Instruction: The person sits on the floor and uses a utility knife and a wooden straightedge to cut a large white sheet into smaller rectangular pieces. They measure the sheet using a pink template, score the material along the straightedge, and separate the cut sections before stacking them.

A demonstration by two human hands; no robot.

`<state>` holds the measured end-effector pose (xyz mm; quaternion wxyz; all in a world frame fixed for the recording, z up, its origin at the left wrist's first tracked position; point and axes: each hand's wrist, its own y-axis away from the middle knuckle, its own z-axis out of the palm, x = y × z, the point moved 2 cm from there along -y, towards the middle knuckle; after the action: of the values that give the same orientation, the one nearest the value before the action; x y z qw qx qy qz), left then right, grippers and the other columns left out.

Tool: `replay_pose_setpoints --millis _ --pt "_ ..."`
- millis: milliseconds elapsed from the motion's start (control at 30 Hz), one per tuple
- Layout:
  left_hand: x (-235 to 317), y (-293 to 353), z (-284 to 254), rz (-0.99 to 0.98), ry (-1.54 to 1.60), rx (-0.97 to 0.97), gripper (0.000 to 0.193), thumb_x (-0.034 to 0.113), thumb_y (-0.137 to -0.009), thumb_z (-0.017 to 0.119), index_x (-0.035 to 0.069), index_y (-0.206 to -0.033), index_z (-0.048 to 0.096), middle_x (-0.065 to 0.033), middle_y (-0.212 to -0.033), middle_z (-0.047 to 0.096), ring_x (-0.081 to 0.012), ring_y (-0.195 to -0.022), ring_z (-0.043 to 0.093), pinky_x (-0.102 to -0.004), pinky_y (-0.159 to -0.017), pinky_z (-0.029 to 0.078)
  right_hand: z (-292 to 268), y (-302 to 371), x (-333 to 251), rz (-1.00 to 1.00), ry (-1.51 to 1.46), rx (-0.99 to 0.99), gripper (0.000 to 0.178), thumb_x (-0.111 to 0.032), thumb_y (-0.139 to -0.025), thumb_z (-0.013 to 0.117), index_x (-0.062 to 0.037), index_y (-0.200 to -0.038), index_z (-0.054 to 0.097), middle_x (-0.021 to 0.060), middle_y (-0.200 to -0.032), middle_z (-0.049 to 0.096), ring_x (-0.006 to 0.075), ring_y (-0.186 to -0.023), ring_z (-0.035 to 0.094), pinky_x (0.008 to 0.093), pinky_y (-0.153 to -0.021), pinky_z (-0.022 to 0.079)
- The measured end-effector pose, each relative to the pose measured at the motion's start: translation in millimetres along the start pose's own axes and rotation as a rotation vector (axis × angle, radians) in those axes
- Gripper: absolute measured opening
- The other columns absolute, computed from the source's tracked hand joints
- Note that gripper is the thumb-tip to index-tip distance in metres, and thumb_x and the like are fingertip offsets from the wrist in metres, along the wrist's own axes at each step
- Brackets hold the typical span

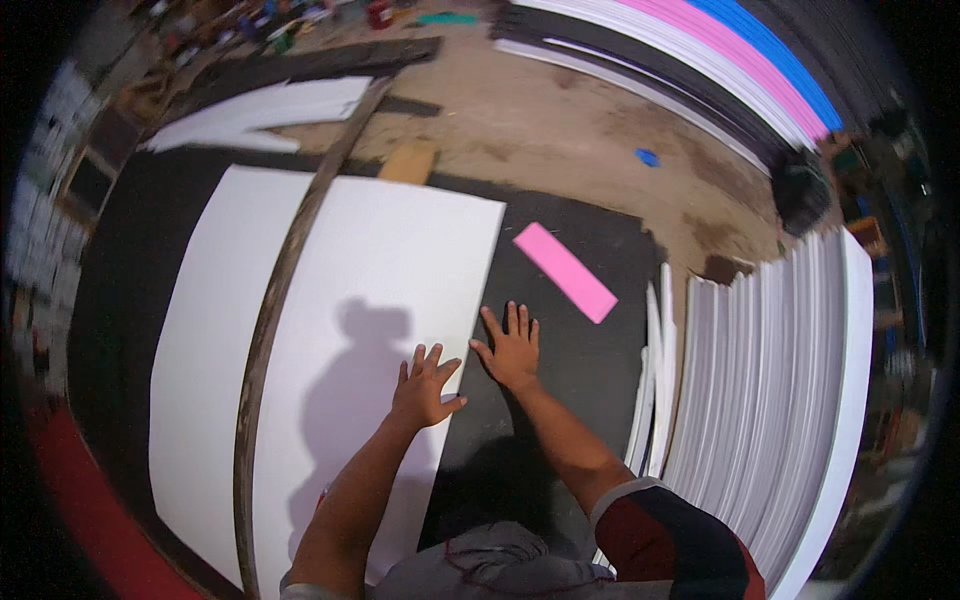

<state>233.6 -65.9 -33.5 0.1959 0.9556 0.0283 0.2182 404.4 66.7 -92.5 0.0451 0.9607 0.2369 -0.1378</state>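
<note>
A large white sheet (pixel 350 270) lies flat on a black surface (pixel 580 400), crossed lengthwise by a long dark wooden strip (pixel 275 290). My left hand (pixel 424 388) rests near the sheet's right edge, its fingers spread. Just past that edge, over the black surface, is my right hand (pixel 511 345); its fingers are apart and its thumb points at the edge. Neither hand holds anything. A pink rectangular strip (pixel 566 272) lies on the black surface beyond my right hand. My shadow falls on the white sheet.
To the right stands a row of white sheets on edge (pixel 760 370), with narrow white offcuts (pixel 655 370) beside it. Stacked white, black, pink and blue sheets (pixel 690 60) fill the far right. White pieces (pixel 270 112) lie at the far left. A blue scrap (pixel 647 157) is on the ground.
</note>
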Motion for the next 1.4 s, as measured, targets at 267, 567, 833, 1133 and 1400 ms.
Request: replay_pose_setpoints --millis 267,567,833,1133,1400 --pt "52.0 -76.4 -12.6 0.053 -0.081 -0.094 0.083 0.064 -0.088 0.071 0.031 -0.159 0.043 -0.0171 -0.173 0.019 -0.0428 -0.16 0.012 -0.0653 -0.124 0.018 -52.3 -25.9 126.0 0.449 -0.014 0.237 0.086 -0.047 -0.09 0.075 -0.0212 -0.162 0.036 0.0233 -0.167 0.03 0.0465 -0.156 0.023 0.0628 -0.122 0.026" --pt "23.2 -96.4 -2.0 0.071 0.297 0.2 0.081 0.054 -0.091 0.074 0.012 -0.154 0.047 -0.0279 -0.158 0.043 -0.0448 -0.146 0.042 -0.0538 -0.118 0.036 -60.5 -21.3 119.2 0.345 -0.173 0.254 0.069 -0.038 -0.089 0.079 -0.0278 -0.153 0.053 0.0254 -0.155 0.042 0.0479 -0.14 0.041 0.0566 -0.114 0.04" --pt "-56.0 -44.5 -83.1 -0.389 0.984 0.841 0.054 0.032 -0.097 0.074 -0.004 -0.135 0.061 -0.0191 -0.117 0.071 -0.0265 -0.105 0.07 -0.0388 -0.089 0.058 -50.8 -4.1 -4.0 -0.345 -0.357 0.18 0.071 -0.027 -0.08 0.085 -0.0252 -0.146 0.061 0.028 -0.154 0.042 0.0521 -0.142 0.037 0.06 -0.118 0.036" --pt "-181.3 228.2 -41.8 -0.6 1.575 0.916 0.039 0.028 -0.097 0.076 -0.002 -0.121 0.066 -0.0092 -0.106 0.072 -0.0181 -0.088 0.069 -0.0344 -0.071 0.059 -28.3 -0.8 -204.8 -0.185 -0.979 -0.198 0.052 -0.017 -0.094 0.074 -0.0021 -0.14 0.055 0.0267 -0.12 0.065 0.0359 -0.104 0.068 0.0447 -0.091 0.055" --pt "-179.8 451.8 -6.8 -0.799 1.221 1.097 0.031 0.02 -0.089 0.085 -0.003 -0.103 0.071 -0.0078 -0.083 0.071 -0.0125 -0.068 0.066 -0.0293 -0.059 0.057 37.5 35.8 -390.5 -0.638 -0.994 -0.376 0.036 -0.012 -0.087 0.081 -0.0005 -0.119 0.068 0.0153 -0.101 0.075 0.0246 -0.088 0.071 0.037 -0.079 0.055"
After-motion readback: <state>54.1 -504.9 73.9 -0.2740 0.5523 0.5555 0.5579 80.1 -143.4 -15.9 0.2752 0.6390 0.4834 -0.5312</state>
